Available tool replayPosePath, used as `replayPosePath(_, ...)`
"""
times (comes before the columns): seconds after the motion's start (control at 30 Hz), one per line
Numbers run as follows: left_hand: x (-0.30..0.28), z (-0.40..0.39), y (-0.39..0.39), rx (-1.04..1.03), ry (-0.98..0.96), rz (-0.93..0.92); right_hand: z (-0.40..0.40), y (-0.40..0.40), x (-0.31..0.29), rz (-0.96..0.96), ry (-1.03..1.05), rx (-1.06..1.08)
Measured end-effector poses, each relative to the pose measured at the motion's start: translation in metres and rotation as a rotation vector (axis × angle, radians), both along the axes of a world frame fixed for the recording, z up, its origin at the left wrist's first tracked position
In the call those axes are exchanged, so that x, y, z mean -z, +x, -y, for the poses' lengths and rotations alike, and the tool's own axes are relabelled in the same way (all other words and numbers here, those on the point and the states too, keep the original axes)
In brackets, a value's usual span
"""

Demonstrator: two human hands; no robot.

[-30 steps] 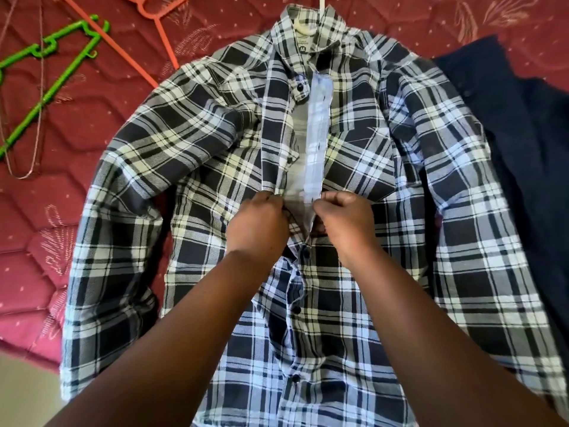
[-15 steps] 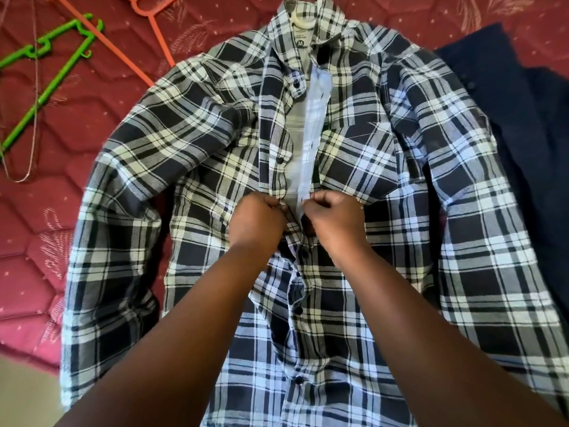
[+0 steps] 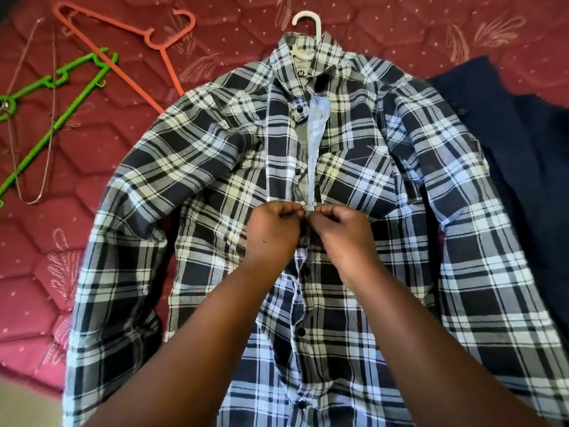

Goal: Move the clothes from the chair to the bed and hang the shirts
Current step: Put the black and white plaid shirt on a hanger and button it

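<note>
Bed (image 3: 400,29) carried everything. Plaid shirt (image 3: 191,167) lay flat at center, face up, so you could button it w/ both hands. Navy garment (image 3: 529,155) waited at 3 o'clock, spare hangers (image 3: 123,41) at 10. Your left hand (image 3: 272,231) & right hand (image 3: 345,234) each pinched a placket edge mid-chest. White hanger (image 3: 308,21) hook poked out at 12.

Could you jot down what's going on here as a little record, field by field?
surface: red quilted mattress
shirt: plaid shirt lying flat, front up, on a white hanger
left hand: pinches the placket at mid-chest
right hand: pinches the opposite edge, touching the left
buttons: fastened below the hands, open above
spare hangers: orange hanger, green hanger, wire hanger, top left
other clothes: navy garment right of the shirt
</note>
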State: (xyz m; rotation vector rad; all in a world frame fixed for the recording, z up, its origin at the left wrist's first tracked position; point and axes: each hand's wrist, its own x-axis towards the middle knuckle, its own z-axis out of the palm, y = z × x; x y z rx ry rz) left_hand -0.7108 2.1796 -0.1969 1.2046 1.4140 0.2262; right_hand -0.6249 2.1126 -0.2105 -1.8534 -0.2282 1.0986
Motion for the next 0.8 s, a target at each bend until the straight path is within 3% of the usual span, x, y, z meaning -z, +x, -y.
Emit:
replayPosePath(0.37,-0.006,0.006,0.005,-0.059,-0.037,0.078,0.005,0.001,-0.007,0.000,0.036,0.016)
replayPosePath(0.6,0.000,0.003,0.008,-0.010,-0.024,0.063,0.011,0.012,-0.004,-0.114,0.066,0.006)
replayPosePath(0.8,0.003,-0.006,0.006,-0.014,-0.225,0.145,0.014,0.024,0.001,-0.431,0.073,0.058)
